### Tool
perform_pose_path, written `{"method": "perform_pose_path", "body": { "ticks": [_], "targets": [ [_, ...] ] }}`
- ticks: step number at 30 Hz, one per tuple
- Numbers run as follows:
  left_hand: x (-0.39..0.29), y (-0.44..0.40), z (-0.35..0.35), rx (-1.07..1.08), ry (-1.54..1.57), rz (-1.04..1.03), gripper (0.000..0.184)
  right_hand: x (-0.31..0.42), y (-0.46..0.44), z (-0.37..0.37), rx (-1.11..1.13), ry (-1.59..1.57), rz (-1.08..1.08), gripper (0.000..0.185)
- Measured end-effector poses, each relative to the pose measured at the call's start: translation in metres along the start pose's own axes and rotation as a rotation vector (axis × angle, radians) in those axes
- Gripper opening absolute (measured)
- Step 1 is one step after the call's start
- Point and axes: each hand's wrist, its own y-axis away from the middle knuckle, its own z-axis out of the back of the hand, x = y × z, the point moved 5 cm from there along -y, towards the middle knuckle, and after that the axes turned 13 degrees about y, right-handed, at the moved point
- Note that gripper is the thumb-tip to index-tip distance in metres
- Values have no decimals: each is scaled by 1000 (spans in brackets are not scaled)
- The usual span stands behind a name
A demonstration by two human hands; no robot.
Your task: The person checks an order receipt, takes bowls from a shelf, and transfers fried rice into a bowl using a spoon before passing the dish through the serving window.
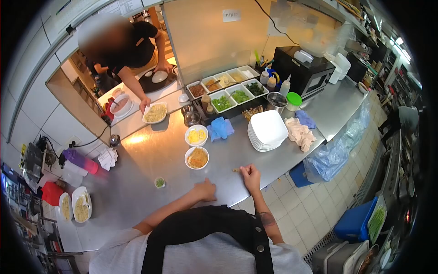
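My right hand (250, 177) is closed near the steel counter's front edge, pinching a short yellow-brown thing (236, 170) too small to make out. To its left, my left hand (205, 191) rests low over the counter, fingers loosely bent and thumb apart, with nothing visible in it. Just beyond that hand stands a white bowl of orange-brown food (197, 158), with a bowl of yellow pieces (196, 135) behind it. A small cup of chopped greens (159, 182) sits to the left. Past my right hand is a stack of white square dishes (268, 130).
Through the hatch, a co-worker's hand (145, 104) touches a dish of pale food (155, 113). Topping trays (231, 96) line the back, beside a black microwave (303, 71). Blue cloth (221, 128) and pale cloth (299, 134) lie on the counter. Two filled dishes (82, 205) stand left.
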Motion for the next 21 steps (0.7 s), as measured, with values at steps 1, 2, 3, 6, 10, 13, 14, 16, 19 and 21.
{"method": "perform_pose_path", "body": {
  "ticks": [1,2,3,6,10,13,14,16,19,21],
  "targets": [
    [-3,2,0,-2,-20,-6,66,0,2,1,-14,-15,-12,27],
    [-6,4,4,-9,-46,-12,64,1,1,3,-16,-10,-4,27],
    [-8,7,7,-17,-75,-18,62,3,1,3,-20,-6,3,26],
    [-6,5,4,-11,-71,-33,60,2,1,2,-26,-17,0,24],
    [-3,5,7,26,-88,-58,62,8,1,4,-19,19,8,21],
    [-3,4,10,78,-108,-89,65,5,0,1,-12,2,19,18],
    [-1,1,9,92,-120,-91,65,5,0,1,-21,4,25,17],
    [-6,7,15,97,-105,-96,68,11,1,4,-38,8,38,15],
    [-16,19,20,74,-59,-86,77,10,2,5,-17,-4,-3,13],
    [-18,20,16,68,-78,-49,83,8,2,3,-12,-33,-12,11]
  ]
}}
